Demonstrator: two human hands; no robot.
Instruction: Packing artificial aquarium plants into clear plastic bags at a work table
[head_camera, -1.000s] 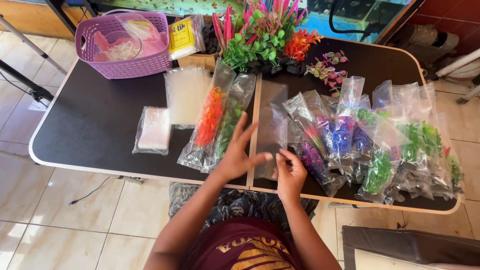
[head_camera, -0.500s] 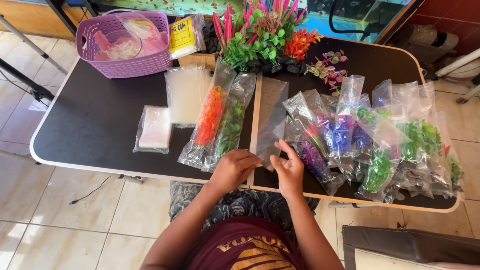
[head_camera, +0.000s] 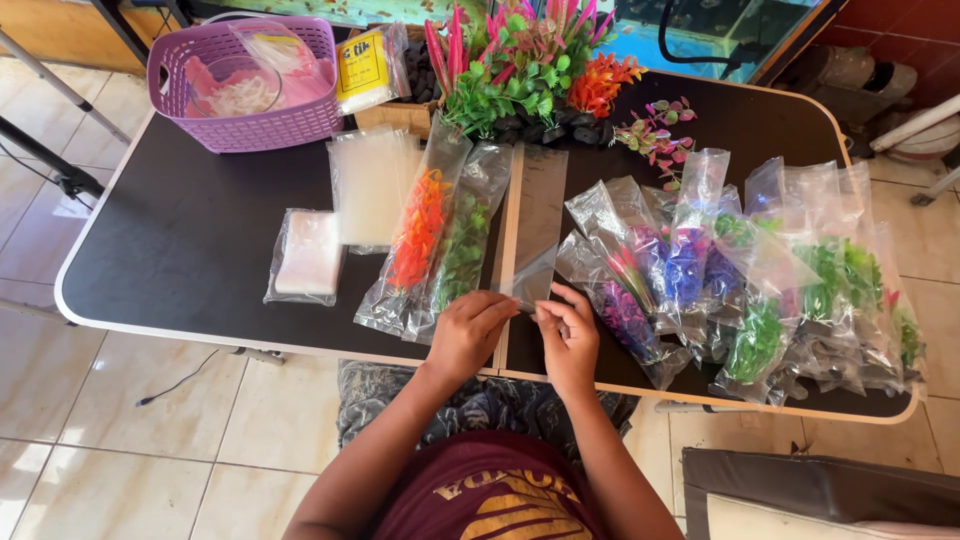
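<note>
Purple plastic basket (head_camera: 245, 90) sits at the far left corner of the black folding table (head_camera: 190, 240). A stack of clear empty bags (head_camera: 370, 185) lies beside a small packet of white sheets (head_camera: 307, 257). Loose artificial plants (head_camera: 530, 65) crowd the far edge. Bagged purple and green plants (head_camera: 760, 280) pile up on the right.

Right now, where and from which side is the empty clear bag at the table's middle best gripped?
Probably at its near, lower end. The empty clear bag lies flat and long, running away from the person, and that end reaches the table edge. The left hand and right hand already meet there, fingers pinching its edge. Filled bags crowd its left side, so coming from the near edge looks clearest.
</note>
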